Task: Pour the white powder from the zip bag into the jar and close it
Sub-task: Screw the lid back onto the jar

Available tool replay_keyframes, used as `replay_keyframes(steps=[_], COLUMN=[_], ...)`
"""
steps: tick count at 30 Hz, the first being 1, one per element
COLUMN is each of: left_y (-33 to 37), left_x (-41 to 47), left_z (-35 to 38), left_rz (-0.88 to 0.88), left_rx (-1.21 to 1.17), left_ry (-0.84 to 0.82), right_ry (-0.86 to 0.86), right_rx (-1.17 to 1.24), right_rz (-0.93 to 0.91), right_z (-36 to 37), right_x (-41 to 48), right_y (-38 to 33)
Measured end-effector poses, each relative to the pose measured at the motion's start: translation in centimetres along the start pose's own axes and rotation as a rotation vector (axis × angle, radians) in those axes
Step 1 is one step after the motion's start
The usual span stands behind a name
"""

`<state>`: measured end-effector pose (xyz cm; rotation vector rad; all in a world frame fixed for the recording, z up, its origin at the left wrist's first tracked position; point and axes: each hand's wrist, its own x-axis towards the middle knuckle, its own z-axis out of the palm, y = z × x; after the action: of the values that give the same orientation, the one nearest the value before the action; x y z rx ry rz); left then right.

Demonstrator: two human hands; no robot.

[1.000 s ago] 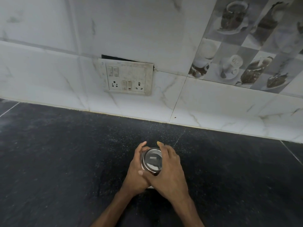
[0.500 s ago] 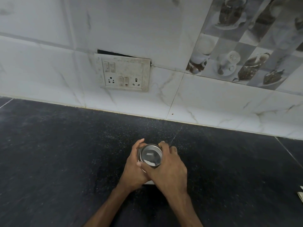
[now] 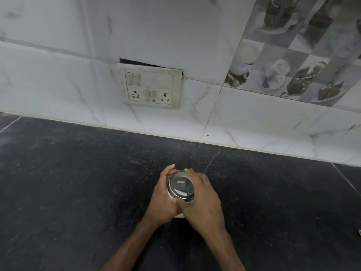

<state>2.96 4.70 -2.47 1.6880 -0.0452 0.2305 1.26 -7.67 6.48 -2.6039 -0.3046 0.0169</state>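
Nearest, two bare forearms coming up from the bottom edge and meeting over the dark speckled counter (image 3: 78,192). Just beyond the wrists, both hands closed around one small jar (image 3: 178,216) — only a pale sliver of its body showing low between the palms, the rest hidden. On the jar's left side, the left hand (image 3: 162,200), fingers curled round the body, one fingertip reaching up past the far-left rim. On the right and over the top, the right hand (image 3: 203,206), grasping the lid (image 3: 180,186): thumb laid across the near rim, forefinger hooked over the far rim, remaining fingers wrapped down the right side. Between those fingers, the round metal lid face-up and shiny, with a pale streak toward its near edge — glare or powder, impossible to say. Lid on the jar's mouth; how tightly seated, not visible. Jar near the middle of the counter, well short of the wall; resting on the stone or lifted just off it, unclear. At the counter's right edge, a small pale scrap (image 3: 359,231), cut off by the frame. Farther back, white marbled wall tiles (image 3: 58,85) meeting the counter along a pale seam. On that wall, left of centre, a grimy switch plate (image 3: 149,86) with two sockets. Farthest right, a grey picture tile (image 3: 293,55) printed with cups and desserts.
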Motion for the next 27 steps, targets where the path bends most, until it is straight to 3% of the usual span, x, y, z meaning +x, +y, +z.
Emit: replay_keyframes(steps=[3,7,11,15,20,25,27], left_y=[-0.4,0.0,-0.2,-0.2,-0.4,-0.3,-0.2], left_x=[-0.1,0.0,0.0,0.1,0.1,0.1,0.3], left_z=[-0.1,0.0,0.0,0.0,0.0,0.0,-0.1], left_rz=[-0.001,0.007,0.007,0.010,0.021,0.007,0.020], left_rx=[0.029,0.033,0.024,0.040,0.022,0.016,0.025], left_ry=[-0.009,-0.007,0.003,-0.010,-0.005,-0.005,-0.013], right_ry=[0.016,-0.081,0.015,-0.113,0.031,-0.166,-0.098], right_rx=[-0.061,-0.028,-0.118,-0.095,-0.184,-0.132,-0.155], right_rz=[0.048,-0.061,0.004,-0.052,0.014,-0.076,-0.056], right_z=[-0.6,-1.1,-1.6,-2.0,-1.9,-1.0,-0.7], right_x=[0.0,0.0,0.4,0.2,0.5,0.3,0.6], right_y=[-0.2,-0.3,-1.0,-1.2,-1.3,-1.0,-0.8])
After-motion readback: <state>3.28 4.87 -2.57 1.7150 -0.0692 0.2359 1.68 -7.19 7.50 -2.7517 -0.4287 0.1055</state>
